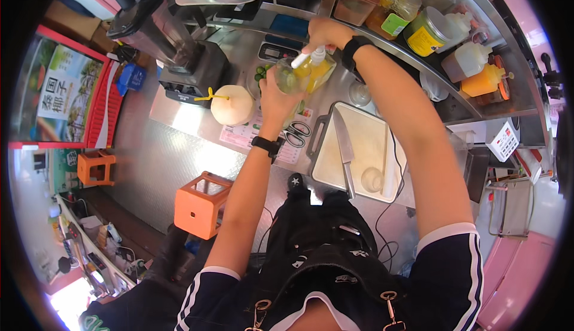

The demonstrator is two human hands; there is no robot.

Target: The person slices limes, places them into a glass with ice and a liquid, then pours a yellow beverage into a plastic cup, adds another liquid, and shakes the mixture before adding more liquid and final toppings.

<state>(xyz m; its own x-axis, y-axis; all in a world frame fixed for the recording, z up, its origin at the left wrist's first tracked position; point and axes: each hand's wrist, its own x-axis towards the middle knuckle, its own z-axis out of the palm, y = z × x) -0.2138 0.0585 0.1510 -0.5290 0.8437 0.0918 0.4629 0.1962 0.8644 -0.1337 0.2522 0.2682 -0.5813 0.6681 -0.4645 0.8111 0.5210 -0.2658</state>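
Observation:
My left hand (279, 102) is wrapped around a clear cup (288, 76) with green pieces in it, probably lime. Over the cup's mouth reaches the white nozzle of a pump dispenser (318, 56). My right hand (326, 35) is closed over the top of that pump, partly hiding it. Below the pump stands a clear bottle of yellow liquid (322, 74). Small green limes (260, 73) sit in a container just left of the cup. A peeled white coconut (232, 105) with a yellow straw stands beside my left hand, and black-handled scissors (297, 134) lie near my left wrist.
A large knife (343, 138) lies on a cutting board (363, 151) at the counter's front right. A blender (188, 66) stands at the left. Condiment bottles (468, 62) line the right shelf. An orange stool (197, 210) and another person's dark clothing (134, 304) are lower left.

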